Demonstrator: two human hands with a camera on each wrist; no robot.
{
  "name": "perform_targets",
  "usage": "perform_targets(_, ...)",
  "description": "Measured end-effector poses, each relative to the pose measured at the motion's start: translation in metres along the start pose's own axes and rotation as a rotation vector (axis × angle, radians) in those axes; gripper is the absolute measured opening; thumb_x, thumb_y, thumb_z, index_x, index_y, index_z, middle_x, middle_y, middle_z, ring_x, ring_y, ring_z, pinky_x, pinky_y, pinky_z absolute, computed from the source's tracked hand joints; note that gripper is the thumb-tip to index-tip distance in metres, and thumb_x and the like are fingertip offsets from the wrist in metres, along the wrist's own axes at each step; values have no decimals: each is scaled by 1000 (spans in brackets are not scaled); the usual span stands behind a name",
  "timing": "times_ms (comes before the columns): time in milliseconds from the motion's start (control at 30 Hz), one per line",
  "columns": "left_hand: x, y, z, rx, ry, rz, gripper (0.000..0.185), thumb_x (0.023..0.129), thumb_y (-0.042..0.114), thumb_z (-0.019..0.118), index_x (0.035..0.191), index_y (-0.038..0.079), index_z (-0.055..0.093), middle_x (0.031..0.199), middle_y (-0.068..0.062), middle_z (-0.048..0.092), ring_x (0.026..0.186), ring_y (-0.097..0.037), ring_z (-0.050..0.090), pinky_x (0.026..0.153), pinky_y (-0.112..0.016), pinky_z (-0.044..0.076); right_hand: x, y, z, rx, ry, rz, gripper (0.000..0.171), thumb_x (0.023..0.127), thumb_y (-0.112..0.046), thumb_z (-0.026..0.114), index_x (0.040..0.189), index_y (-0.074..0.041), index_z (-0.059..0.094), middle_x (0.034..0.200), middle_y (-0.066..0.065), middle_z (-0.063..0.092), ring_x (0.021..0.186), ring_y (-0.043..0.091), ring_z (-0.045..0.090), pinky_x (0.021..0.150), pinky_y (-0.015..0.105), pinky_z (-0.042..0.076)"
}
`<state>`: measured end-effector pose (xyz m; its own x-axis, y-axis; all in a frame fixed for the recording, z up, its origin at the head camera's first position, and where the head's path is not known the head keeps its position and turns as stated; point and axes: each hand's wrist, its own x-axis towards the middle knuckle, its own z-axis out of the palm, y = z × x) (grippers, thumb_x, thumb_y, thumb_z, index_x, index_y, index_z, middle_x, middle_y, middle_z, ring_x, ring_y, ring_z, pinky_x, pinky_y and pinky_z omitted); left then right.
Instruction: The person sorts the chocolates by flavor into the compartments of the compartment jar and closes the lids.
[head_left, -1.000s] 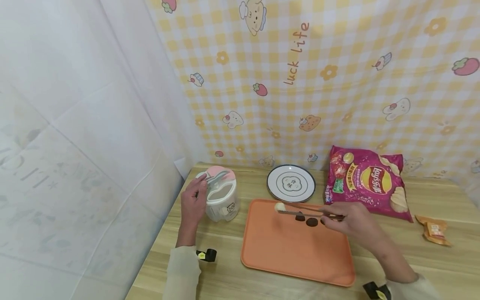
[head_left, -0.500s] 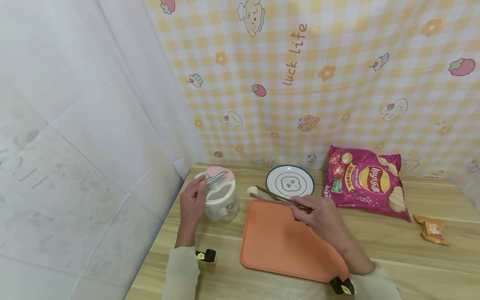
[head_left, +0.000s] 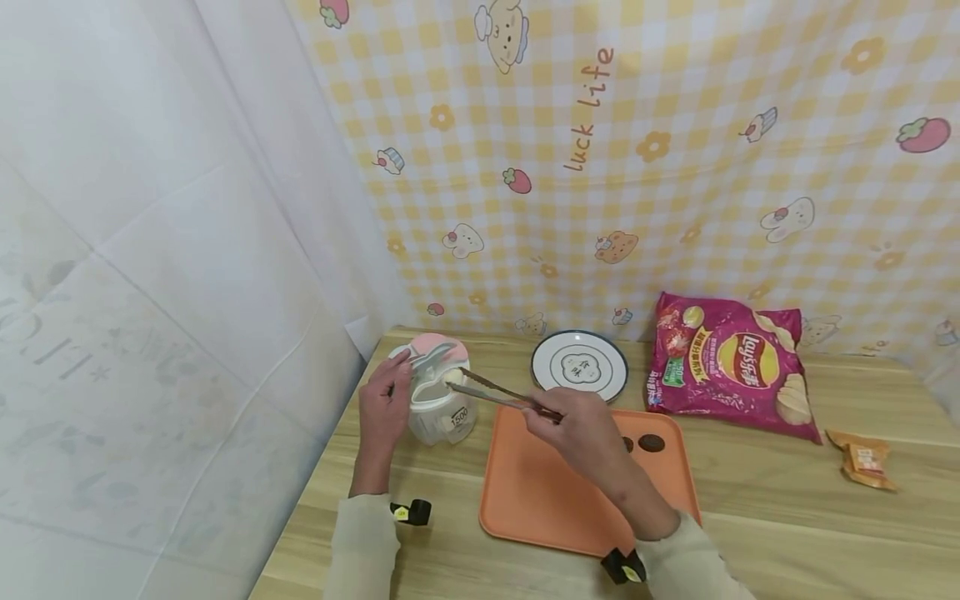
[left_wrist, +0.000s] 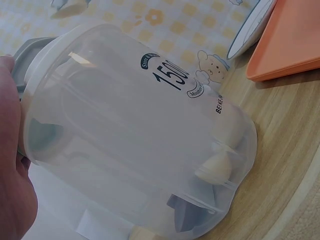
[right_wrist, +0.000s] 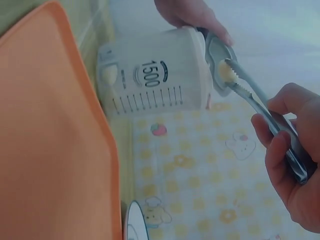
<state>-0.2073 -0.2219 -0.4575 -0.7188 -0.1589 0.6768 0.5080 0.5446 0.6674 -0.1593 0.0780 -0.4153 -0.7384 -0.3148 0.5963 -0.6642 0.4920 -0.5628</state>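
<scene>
My left hand (head_left: 382, 408) grips the left side of a translucent 1500 container (head_left: 444, 412), whose pink lid (head_left: 435, 346) is flipped open. My right hand (head_left: 577, 429) grips metal tongs (head_left: 495, 392). The tongs pinch a pale round ball (head_left: 452, 377) right at the container's open mouth. The right wrist view shows the ball (right_wrist: 226, 73) between the tong tips (right_wrist: 240, 82), above the container (right_wrist: 155, 80). In the left wrist view a pale piece (left_wrist: 215, 167) lies inside the container (left_wrist: 140, 135). Two dark round cookies (head_left: 651, 442) lie on the orange tray (head_left: 555, 492).
A white plate with a dark rim (head_left: 579, 367) stands behind the tray. A magenta chips bag (head_left: 731, 362) lies at the back right and a small orange packet (head_left: 862, 458) further right. The wooden table (head_left: 787, 517) meets cloth walls at the back and left.
My right hand has carried the pale ball in the tongs leftward from above the tray to the container's mouth. The left hand has stayed on the container.
</scene>
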Motion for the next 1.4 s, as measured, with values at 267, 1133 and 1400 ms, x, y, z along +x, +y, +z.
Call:
perform_targets(267, -1, 0, 0, -29, 6, 8, 20, 92, 11, 60, 79, 4, 73, 112, -13, 66, 110, -33, 57, 99, -50, 36, 3, -7, 19, 25, 3, 18, 13, 85, -12, 66, 93, -18, 73, 78, -14, 62, 63, -3, 55, 51, 15, 46)
perform_targets(1133, 4, 41, -5, -38, 5, 2, 20, 92, 1, 56, 79, -7, 69, 108, -27, 63, 106, -45, 56, 97, -56, 36, 1, -9, 23, 23, -28, 100, 16, 85, -11, 64, 96, -17, 73, 80, -13, 63, 72, -4, 61, 60, 13, 49)
perform_targets(1400, 3, 27, -1, -34, 6, -12, 20, 92, 1, 56, 79, -7, 70, 109, -26, 63, 107, -44, 56, 98, -56, 34, 4, -9, 22, 5, -35, 113, 15, 84, -10, 64, 93, -17, 74, 78, -18, 61, 72, -6, 60, 61, 14, 50)
